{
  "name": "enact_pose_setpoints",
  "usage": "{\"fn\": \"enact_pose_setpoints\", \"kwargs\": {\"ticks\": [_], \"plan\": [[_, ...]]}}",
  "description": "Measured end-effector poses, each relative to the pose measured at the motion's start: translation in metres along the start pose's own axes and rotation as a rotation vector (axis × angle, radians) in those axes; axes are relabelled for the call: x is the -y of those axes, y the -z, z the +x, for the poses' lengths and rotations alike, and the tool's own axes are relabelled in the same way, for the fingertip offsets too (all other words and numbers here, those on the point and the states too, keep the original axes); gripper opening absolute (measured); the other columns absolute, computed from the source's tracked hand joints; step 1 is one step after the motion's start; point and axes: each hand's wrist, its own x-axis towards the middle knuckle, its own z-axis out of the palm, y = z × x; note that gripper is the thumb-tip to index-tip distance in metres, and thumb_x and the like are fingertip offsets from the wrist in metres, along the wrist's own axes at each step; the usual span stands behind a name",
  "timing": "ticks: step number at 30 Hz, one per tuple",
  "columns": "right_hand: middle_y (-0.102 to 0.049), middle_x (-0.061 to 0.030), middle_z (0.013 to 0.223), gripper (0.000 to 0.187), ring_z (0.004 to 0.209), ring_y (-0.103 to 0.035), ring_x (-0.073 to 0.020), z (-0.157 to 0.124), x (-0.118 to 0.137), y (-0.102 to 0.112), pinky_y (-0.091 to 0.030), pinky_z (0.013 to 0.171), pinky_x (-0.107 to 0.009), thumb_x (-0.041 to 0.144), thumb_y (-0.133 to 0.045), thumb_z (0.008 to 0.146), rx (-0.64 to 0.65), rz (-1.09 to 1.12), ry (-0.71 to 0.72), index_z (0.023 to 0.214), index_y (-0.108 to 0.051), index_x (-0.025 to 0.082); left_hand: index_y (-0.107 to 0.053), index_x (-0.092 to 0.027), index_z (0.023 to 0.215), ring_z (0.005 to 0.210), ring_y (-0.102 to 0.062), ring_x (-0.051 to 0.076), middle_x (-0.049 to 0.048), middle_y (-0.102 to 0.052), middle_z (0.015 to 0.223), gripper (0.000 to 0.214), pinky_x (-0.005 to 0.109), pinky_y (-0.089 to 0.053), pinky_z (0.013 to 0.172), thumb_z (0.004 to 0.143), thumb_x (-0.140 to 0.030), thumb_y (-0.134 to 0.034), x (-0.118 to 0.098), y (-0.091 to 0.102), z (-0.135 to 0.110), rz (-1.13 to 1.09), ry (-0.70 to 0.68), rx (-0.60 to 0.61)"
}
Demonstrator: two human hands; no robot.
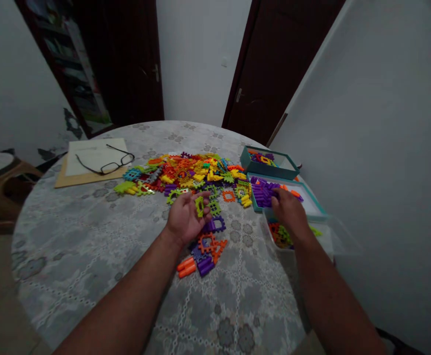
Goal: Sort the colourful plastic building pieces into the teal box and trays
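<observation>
My left hand (186, 215) is curled over the table, its fingers gripping a green square plastic building piece (199, 206). Just below it lies a small joined cluster of purple, orange and blue pieces (206, 249). My right hand (288, 209) reaches into a teal tray (316, 209) that holds purple pieces (262, 192); its fingertips are hidden among them. A big heap of colourful plastic building pieces (189, 175) is spread across the middle of the round table (89, 246).
A second teal box (267, 162) with mixed pieces stands behind the tray. A clear tub (283, 236) of pieces sits under my right wrist. Black glasses (106, 162) lie on papers at the far left. Two dark doors and a white wall stand behind.
</observation>
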Motion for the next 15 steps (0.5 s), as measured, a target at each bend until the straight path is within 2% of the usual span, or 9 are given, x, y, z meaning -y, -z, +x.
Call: {"fn": "enact_pose_setpoints", "kwargs": {"ticks": [3, 6, 9, 11, 15], "plan": [[-0.070, -0.0226, 0.130, 0.043, 0.123, -0.064, -0.0340, -0.003, -0.001, -0.006, -0.049, 0.107, -0.049, 0.024, -0.051, 0.096, -0.031, -0.001, 0.060, 0.134, -0.066, 0.011, -0.071, -0.009, 0.111, 0.065, -0.055, 0.017, 0.0089, -0.062, 0.083, 0.044, 0.032, -0.052, 0.062, 0.078, -0.032, -0.055, -0.002, 0.002, -0.001, -0.053, -0.001, 0.026], [-0.070, -0.0220, 0.129, 0.041, 0.124, -0.063, -0.0341, -0.011, 0.012, -0.007, -0.047, 0.111, -0.051, 0.026, -0.051, 0.096, -0.063, 0.090, 0.176, 0.131, -0.067, 0.011, -0.072, -0.008, 0.112, 0.065, -0.055, 0.017, 0.0089, -0.062, 0.082, 0.045, 0.032, -0.053, 0.063, 0.074, -0.027, -0.057, -0.001, 0.003, 0.000, -0.066, 0.005, 0.025], [-0.071, -0.0188, 0.127, 0.036, 0.123, -0.064, -0.0332, -0.028, 0.043, 0.000, -0.048, 0.111, -0.051, 0.030, -0.053, 0.098, -0.058, 0.255, 0.291, 0.127, -0.068, 0.015, -0.073, -0.010, 0.110, 0.063, -0.055, 0.014, 0.0060, -0.062, 0.081, 0.041, 0.029, -0.054, 0.063, 0.072, -0.019, -0.063, 0.004, 0.003, 0.003, 0.000, -0.024, -0.007], [-0.072, -0.0161, 0.126, 0.033, 0.120, -0.066, -0.0313, -0.043, 0.069, 0.006, -0.051, 0.108, -0.050, 0.032, -0.055, 0.099, -0.003, 0.388, 0.323, 0.126, -0.068, 0.018, -0.074, -0.012, 0.110, 0.064, -0.057, 0.013, 0.0037, -0.062, 0.079, 0.039, 0.029, -0.057, 0.065, 0.071, -0.013, -0.068, 0.009, 0.002, 0.004, 0.104, -0.069, -0.038], [-0.073, -0.0108, 0.123, 0.031, 0.105, -0.072, -0.0241, -0.069, 0.115, 0.016, -0.059, 0.091, -0.040, 0.034, -0.056, 0.101, 0.174, 0.666, 0.253, 0.130, -0.065, 0.024, -0.076, -0.014, 0.111, 0.071, -0.064, 0.016, 0.0045, -0.067, 0.079, 0.039, 0.031, -0.059, 0.070, 0.073, -0.017, -0.078, 0.017, 0.000, 0.005, 0.376, -0.160, -0.084]]}}
